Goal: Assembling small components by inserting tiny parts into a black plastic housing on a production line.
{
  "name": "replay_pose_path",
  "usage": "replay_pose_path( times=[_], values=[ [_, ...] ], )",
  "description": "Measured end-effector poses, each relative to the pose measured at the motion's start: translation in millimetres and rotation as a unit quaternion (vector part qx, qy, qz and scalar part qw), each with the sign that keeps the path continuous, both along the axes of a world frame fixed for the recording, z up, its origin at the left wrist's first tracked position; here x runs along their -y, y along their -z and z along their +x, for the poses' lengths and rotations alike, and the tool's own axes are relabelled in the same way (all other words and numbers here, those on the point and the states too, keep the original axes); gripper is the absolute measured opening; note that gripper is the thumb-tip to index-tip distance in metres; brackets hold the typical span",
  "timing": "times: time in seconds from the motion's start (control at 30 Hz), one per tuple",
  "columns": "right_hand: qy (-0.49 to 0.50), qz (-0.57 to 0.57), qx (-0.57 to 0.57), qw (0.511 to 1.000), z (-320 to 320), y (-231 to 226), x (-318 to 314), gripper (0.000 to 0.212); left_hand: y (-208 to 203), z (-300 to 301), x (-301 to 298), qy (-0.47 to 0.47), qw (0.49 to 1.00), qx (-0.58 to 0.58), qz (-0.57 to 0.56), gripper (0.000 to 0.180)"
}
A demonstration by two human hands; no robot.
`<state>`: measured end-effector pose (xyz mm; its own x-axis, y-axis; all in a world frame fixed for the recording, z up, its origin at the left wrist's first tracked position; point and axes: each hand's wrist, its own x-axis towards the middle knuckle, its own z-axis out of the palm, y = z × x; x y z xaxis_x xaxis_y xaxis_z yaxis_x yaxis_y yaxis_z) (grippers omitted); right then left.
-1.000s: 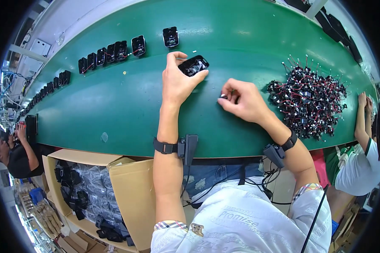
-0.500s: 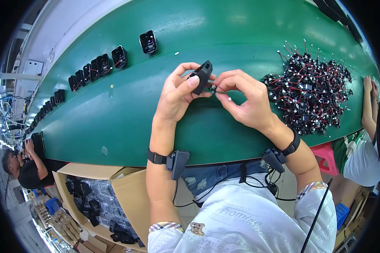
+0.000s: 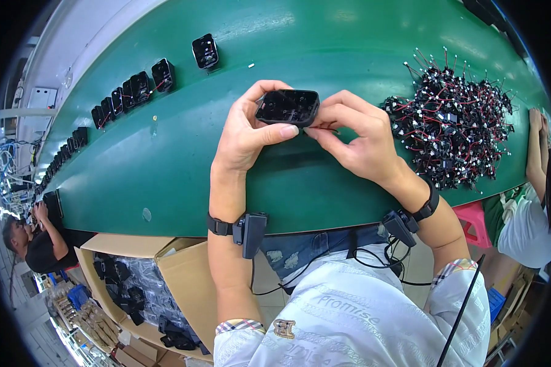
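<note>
The left hand (image 3: 240,137) grips a black, rounded case (image 3: 288,105) above the green tabletop (image 3: 134,162); the right hand (image 3: 362,137), partly hidden, pinches what seems a red wire (image 3: 330,129) beside the case's right end.

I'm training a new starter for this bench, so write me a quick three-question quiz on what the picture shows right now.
1. Which hand has its thumb along the near edge of the black casing?
2. True or false: the big pile of wired parts lies at the left end of the green table.
3. Fill in the blank: at the lower left of the picture, by the table's near edge, is an open ______.

Key:
1. The left hand.
2. False; the pile lies toward the right.
3. Cardboard box.
</note>
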<state>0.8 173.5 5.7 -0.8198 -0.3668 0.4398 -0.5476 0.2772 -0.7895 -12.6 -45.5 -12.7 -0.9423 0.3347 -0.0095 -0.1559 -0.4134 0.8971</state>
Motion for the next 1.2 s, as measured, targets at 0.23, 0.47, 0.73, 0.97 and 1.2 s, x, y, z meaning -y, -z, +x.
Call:
replay_pose_path(
  times=[0.23, 0.47, 0.73, 0.97, 1.2],
  values=[
    [0.01, -0.09, -0.102, 0.991, -13, -11, -18, 0.02, -13, 5, 4, 0.007, 0.995, -0.045, -0.093, 0.066],
    [-0.076, -0.047, -0.101, 0.991, 0, -14, -6, 0.02, 6, 2, 5, 0.127, 0.989, -0.061, -0.047, 0.057],
    [-0.066, -0.123, 0.044, 0.989, 12, -9, -1, 0.014, 13, 1, 5, 0.161, 0.985, -0.064, 0.022, 0.057],
    [-0.058, -0.151, 0.126, 0.979, 19, -8, 3, 0.013, 15, 4, 8, 0.165, 0.985, -0.057, 0.011, 0.052],
    [-0.061, -0.105, 0.062, 0.991, 15, -1, 3, 0.015, 12, 3, -1, 0.154, 0.985, -0.075, -0.002, 0.049]
  ],
)
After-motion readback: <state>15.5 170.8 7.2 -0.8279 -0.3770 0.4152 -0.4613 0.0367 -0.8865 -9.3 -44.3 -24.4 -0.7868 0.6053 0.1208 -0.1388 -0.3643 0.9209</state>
